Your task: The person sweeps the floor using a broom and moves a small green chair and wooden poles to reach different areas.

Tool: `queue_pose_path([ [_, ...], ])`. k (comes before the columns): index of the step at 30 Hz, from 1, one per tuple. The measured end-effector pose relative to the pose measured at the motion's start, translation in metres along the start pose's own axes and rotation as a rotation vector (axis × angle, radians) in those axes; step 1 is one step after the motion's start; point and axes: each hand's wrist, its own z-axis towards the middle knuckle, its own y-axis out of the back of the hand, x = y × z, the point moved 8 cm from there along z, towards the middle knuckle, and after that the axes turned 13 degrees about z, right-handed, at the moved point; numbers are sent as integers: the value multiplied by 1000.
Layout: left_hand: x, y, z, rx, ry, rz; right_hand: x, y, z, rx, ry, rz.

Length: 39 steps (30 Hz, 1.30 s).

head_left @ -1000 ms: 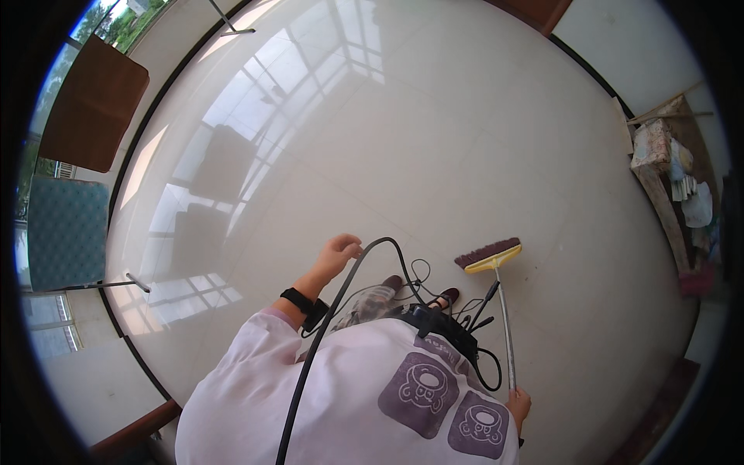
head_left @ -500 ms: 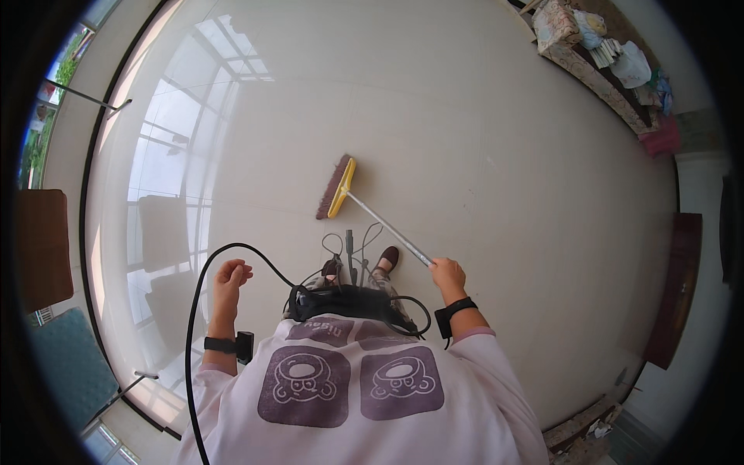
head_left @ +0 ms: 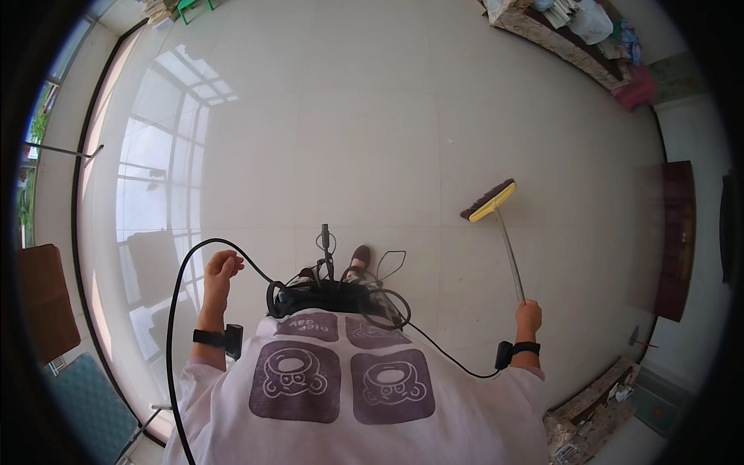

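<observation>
My right hand (head_left: 528, 316) is closed round the upper end of the thin metal handle of a broom (head_left: 509, 256). The broom head, yellow with dark brown bristles, rests on the floor ahead and to the right, tilted up toward its right end. My left hand (head_left: 224, 265) is held out at my left side, its fingers curled in and nothing visible in them. A black cable (head_left: 177, 310) loops past that hand to a black pouch (head_left: 329, 299) at my waist. One dark shoe (head_left: 360, 256) shows beyond the pouch.
Pale glossy floor tiles (head_left: 349, 155) reflect the windows. A patterned sofa (head_left: 554, 39) with bags on it stands far right. A dark red cabinet (head_left: 676, 244) lines the right wall. A brown chair (head_left: 48, 298) and a blue-green cushion (head_left: 89, 403) are at left. Far left stands a green stool (head_left: 194, 8).
The broom has swung from in front of my feet out to the right, its head turning. My right hand went right and down with it. My left hand stayed at my side.
</observation>
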Motion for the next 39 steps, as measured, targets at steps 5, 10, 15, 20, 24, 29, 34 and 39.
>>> queue_pose_path([
  [5, -17, -12, 10, -10, -69, -3, -68, 0, 5, -24, -75, 109],
  [10, -28, -13, 16, -48, -87, 8, -77, -52, 7, 62, -24, 282],
  [15, -27, -12, 22, -41, -55, 26, -40, -93, -4, 90, 140, 495],
  [20, -24, -14, 47, 13, -47, -16, 69, -100, -22, 138, 371, 423],
  [24, -24, -19, 78, 51, -47, -49, 195, -84, -59, 232, 557, 333],
  [29, -31, -6, 96, 30, -115, -74, 322, -84, -91, 288, 624, 145],
  [34, -55, -7, 105, 50, 20, 12, 370, -87, -70, 233, 666, 124],
  [39, -76, -15, 108, 84, 16, 48, 289, -57, -19, 186, 518, 111],
])
